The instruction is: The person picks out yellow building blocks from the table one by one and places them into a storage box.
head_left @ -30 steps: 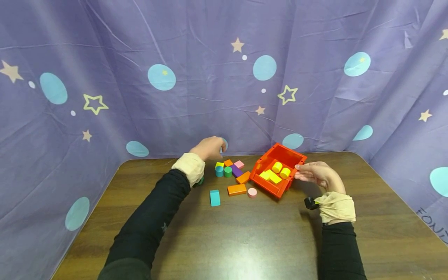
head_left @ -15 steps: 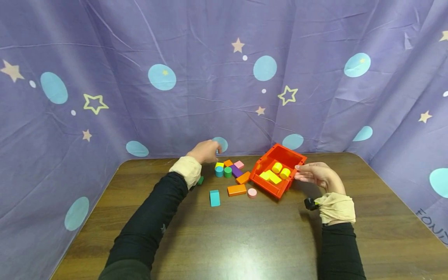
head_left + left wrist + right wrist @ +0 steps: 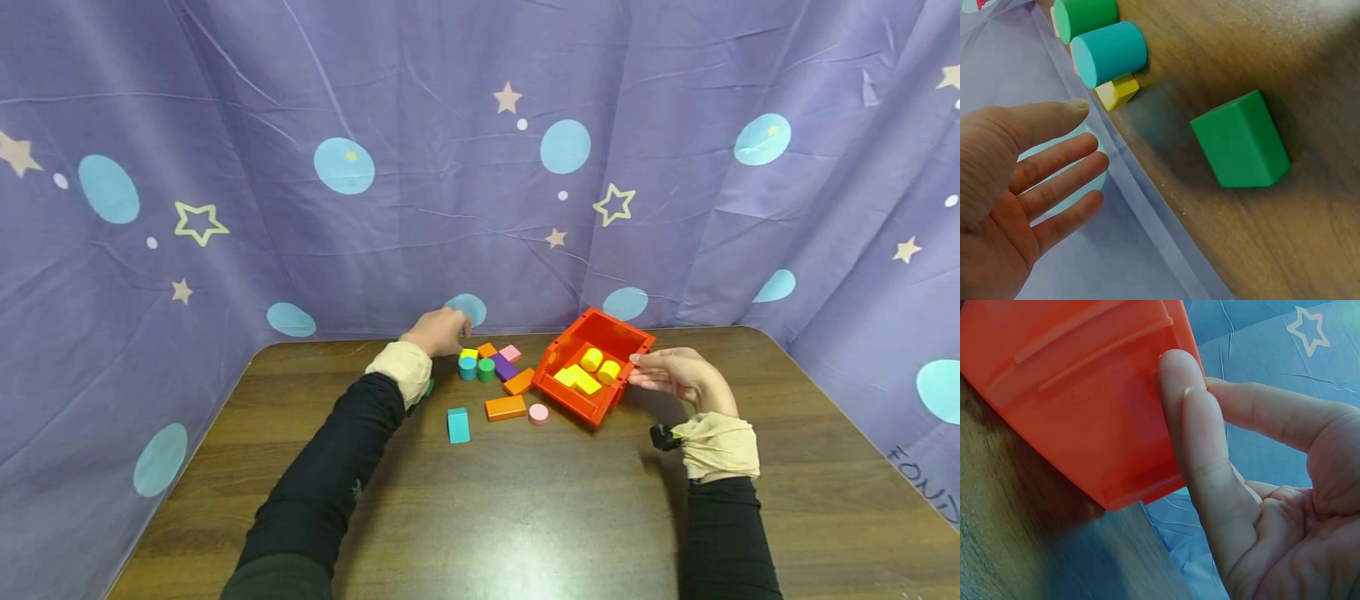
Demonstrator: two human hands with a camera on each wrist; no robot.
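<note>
My left hand (image 3: 435,333) hovers at the table's back edge, behind a yellow block (image 3: 468,354) and a blue cylinder (image 3: 467,369). In the left wrist view its fingers are loosely extended with nothing between them, and a green block (image 3: 1241,144) lies off to the right. My right hand (image 3: 678,373) pinches the right rim of a red bin (image 3: 570,402), thumb on one side and fingers on the outer wall (image 3: 1104,412). Inside the bin lie two yellow cylinders (image 3: 592,359) and yellow blocks (image 3: 587,383).
Between the left hand and the bin sit a green cylinder (image 3: 487,370), a purple block (image 3: 504,367), a pink block (image 3: 510,353) and orange blocks (image 3: 506,407). Nearer are a pink disc (image 3: 538,414) and a teal block (image 3: 458,425). A purple curtain (image 3: 420,250) borders the table's back.
My left hand has shifted slightly left and lowered toward the table, its fingers still without anything in them. The right hand and the red bin have stayed in place.
</note>
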